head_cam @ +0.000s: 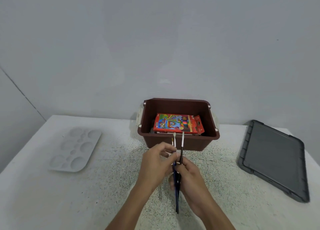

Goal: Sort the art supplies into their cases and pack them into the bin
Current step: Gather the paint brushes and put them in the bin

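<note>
Left hand [155, 163] and right hand [191, 177] clasp the paintbrushes [182, 147] in curled fingers, bundling them, probably next for the bin [194, 145] at twelve o'clock.

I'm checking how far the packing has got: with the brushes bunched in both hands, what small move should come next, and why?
Probably carry the paintbrushes forward over the near rim of the bin and lay them on the coloured pencil box. The left hand and right hand both grip the bundle just short of the open bin, with the bristles pointing towards it.
</note>
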`<state>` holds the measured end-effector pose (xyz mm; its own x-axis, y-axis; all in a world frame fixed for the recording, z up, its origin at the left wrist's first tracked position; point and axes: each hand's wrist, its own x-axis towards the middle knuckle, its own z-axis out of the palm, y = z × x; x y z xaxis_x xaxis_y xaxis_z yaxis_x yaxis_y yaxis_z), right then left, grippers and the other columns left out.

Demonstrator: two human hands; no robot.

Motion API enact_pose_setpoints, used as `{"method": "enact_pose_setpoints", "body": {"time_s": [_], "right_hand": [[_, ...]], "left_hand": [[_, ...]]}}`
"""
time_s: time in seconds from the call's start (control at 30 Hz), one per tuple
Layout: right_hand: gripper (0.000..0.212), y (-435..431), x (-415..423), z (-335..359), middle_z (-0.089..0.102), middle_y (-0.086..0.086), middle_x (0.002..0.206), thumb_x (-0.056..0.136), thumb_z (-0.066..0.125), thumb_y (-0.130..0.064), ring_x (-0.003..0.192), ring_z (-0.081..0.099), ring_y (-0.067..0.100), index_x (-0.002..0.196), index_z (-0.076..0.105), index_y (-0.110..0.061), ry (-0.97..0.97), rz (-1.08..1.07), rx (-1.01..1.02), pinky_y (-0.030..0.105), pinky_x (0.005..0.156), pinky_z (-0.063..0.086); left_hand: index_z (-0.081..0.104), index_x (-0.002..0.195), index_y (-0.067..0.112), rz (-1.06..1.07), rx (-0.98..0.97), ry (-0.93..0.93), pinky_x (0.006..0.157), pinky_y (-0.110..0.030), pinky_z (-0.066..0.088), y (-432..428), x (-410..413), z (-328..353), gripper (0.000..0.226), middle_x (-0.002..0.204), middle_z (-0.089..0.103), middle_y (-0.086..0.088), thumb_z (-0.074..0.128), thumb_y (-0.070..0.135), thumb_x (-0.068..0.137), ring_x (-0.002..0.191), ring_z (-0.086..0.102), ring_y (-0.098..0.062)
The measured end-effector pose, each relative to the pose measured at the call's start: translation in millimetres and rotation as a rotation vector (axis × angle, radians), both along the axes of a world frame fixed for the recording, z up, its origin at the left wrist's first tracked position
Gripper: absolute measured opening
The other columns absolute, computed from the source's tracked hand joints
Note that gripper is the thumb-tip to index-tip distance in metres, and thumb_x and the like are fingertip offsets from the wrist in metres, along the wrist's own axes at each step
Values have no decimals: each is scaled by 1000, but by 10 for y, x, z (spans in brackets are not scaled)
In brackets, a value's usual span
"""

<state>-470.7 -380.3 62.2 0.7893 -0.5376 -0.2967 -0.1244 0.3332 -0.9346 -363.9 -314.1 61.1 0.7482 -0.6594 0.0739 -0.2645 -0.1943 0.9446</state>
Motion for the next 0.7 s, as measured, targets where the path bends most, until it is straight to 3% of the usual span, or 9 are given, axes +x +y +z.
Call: {"method": "enact_pose_setpoints", "body": {"time_s": [0.07, 0.17, 0.27, 0.33, 0.4, 0.5, 0.63, 0.7], "right_hand": [[30, -18, 48, -13, 62, 8, 71, 102, 36, -5, 51, 45, 16, 109, 63, -15, 34, -26, -53, 29, 50, 39], [21, -198, 155, 14, 64, 7, 70, 103, 36, -6, 48, 42, 14, 104, 56, -15, 103, -54, -283, 30, 47, 34], [12, -576, 302, 61, 66, 6, 79, 101, 39, -8, 56, 54, 15, 103, 49, -15, 226, -43, -712, 35, 53, 45], [7, -811, 398, 101, 63, 5, 87, 100, 40, -11, 72, 58, 25, 105, 44, -13, 351, -20, -1059, 40, 60, 45], [14, -976, 483, 139, 60, 8, 99, 98, 40, -12, 88, 56, 32, 112, 43, -12, 473, 18, -1340, 37, 62, 35], [33, -1085, 565, 162, 60, 7, 117, 94, 42, -12, 103, 58, 32, 127, 39, -13, 705, 165, -1571, 35, 66, 31], [49, -1095, 589, 80, 60, 9, 121, 91, 48, -16, 106, 61, 31, 137, 33, -14, 817, 284, -1711, 36, 72, 33], [53, -1047, 553, 85, 58, 9, 124, 91, 48, -17, 108, 60, 31, 141, 29, -14, 828, 309, -1706, 36, 76, 37]], "left_hand": [[71, 93, 30, -61, -30, -81, 73, -12, 49, 9, 83, 17, 5, 88, 70, 19, 69, 27, 90, 88, 64, 2], [65, 110, 28, -48, 11, -331, 82, -18, 49, -56, 373, -85, 15, 108, 66, 16, 59, 29, 97, 99, 61, 2], [56, 131, 25, -61, 271, -653, 103, -35, 38, -199, 761, -210, 33, 134, 56, 6, 51, 34, 99, 122, 51, -12], [52, 138, 24, -161, 422, -742, 109, -36, 28, -266, 957, -209, 40, 140, 53, 4, 47, 39, 101, 129, 47, -16], [52, 138, 25, -262, 510, -778, 109, -36, 27, -311, 1065, -182, 41, 136, 58, 3, 42, 42, 102, 123, 52, -17], [60, 127, 25, -339, 572, -780, 111, -37, 27, -309, 1131, -149, 37, 122, 67, 1, 37, 43, 103, 112, 59, -16], [63, 115, 21, -345, 546, -735, 114, -40, 25, -223, 1149, -185, 35, 112, 70, 2, 37, 41, 104, 105, 60, -14], [64, 113, 19, -356, 571, -721, 105, -37, 34, -144, 1085, -111, 36, 107, 70, 0, 37, 41, 104, 100, 61, -19]]}}
